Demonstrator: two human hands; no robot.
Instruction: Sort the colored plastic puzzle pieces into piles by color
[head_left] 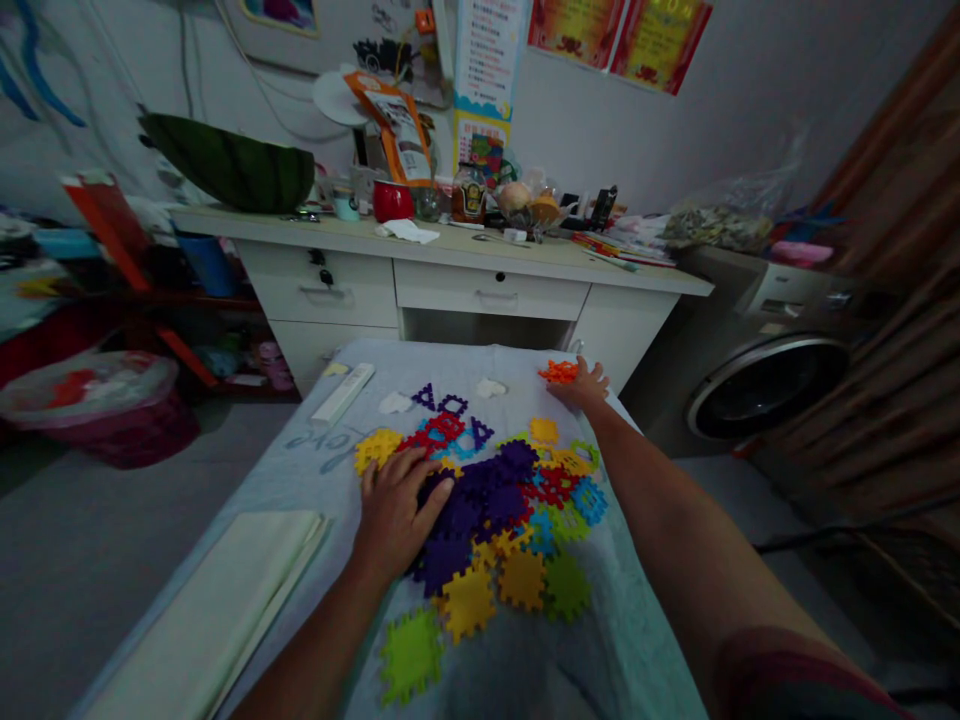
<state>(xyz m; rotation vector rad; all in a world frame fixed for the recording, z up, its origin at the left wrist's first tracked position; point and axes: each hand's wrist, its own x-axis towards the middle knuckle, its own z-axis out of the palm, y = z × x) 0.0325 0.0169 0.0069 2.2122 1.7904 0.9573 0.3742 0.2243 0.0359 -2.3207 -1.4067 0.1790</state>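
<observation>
Colourful plastic interlocking tiles lie heaped on the cloth-covered table. My left hand [397,505] rests palm down at the heap's left side with fingers spread, touching purple tiles [450,560] and close to yellow tiles [376,448]. At the far right edge, my right hand [583,386] reaches out over a small group of orange tiles [559,372]. Its fingers are spread and touch or nearly touch them. Red tiles [442,430], an orange-yellow tile [466,602] and a lime green tile [412,655] lie around the heap.
A folded cream cloth [217,610] lies on the table's left, with a white strip-shaped box [343,395] farther back. Behind stands a white desk [450,255] crowded with jars and packets. A washing machine [757,340] is at right, a lined bin [105,410] at left.
</observation>
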